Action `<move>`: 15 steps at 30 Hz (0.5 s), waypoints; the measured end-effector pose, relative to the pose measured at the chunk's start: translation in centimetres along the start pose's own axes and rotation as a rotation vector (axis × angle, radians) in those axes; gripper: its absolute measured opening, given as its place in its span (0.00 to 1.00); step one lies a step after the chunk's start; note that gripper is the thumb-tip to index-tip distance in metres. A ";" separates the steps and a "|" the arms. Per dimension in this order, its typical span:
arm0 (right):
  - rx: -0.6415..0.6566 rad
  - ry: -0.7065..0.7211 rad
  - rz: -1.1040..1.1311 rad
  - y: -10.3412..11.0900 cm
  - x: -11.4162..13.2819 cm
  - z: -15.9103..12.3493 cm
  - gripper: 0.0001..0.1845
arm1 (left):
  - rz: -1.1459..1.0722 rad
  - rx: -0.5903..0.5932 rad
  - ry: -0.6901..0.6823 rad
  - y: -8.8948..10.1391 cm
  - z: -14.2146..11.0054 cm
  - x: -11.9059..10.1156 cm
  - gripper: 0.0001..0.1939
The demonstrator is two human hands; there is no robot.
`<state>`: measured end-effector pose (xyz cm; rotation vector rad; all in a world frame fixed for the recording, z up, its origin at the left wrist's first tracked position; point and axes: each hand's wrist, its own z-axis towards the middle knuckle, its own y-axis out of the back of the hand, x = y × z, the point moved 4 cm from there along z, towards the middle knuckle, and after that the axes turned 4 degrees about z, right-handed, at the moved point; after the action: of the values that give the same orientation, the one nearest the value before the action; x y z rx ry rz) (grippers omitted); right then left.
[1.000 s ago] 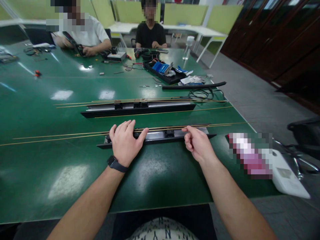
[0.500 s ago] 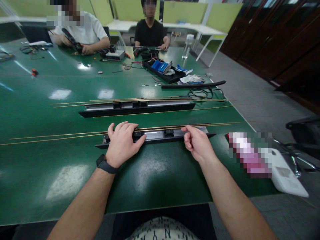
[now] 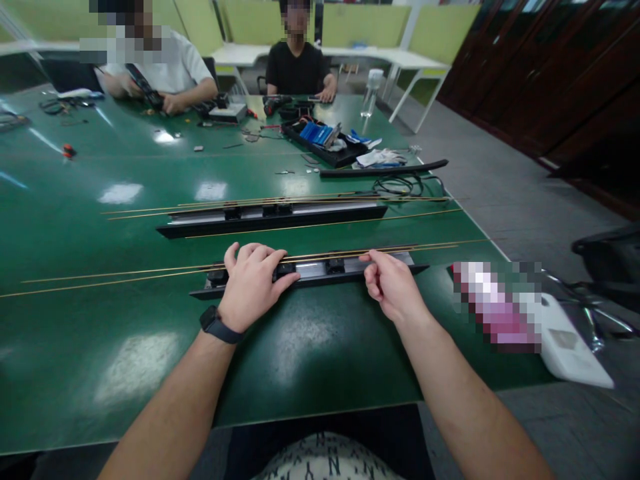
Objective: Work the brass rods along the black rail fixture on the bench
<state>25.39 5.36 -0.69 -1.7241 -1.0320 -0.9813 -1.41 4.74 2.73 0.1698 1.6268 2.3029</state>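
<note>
Rods [image 3: 325, 257] lie along the near rail [image 3: 345, 276] on the worktop [image 3: 310, 380]. Left hand [image 3: 253, 287]'s spread over them, right hand [image 3: 395, 283]'s curled there, can't tell if pinching; looks like lining-up, calls for light fingers imo.

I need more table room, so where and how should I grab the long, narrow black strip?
I'd pinch the long, narrow black strip near its middle, from above, fingers across its width: it lies lengthwise across your view, with a thin black cable coil on its near side and white gloves just behind.
</note>
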 end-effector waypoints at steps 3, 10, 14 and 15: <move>-0.001 0.002 -0.003 0.0 0.0 0.0 0.14 | 0.001 -0.026 -0.024 -0.1 0.1 -0.5 0.23; 0.007 0.009 -0.011 0.2 -0.3 0.2 0.14 | -0.051 -0.058 -0.025 -0.3 0.0 -0.8 0.26; 0.009 0.006 -0.011 0.3 -0.3 0.3 0.14 | -0.086 -0.053 -0.018 0.0 -0.1 0.1 0.28; 0.009 0.005 -0.011 0.3 -0.3 0.3 0.14 | -0.091 -0.040 -0.014 0.1 -0.2 0.4 0.28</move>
<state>25.61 5.46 -1.14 -1.7098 -1.0424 -0.9856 -1.83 4.70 2.69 0.1006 1.5476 2.2594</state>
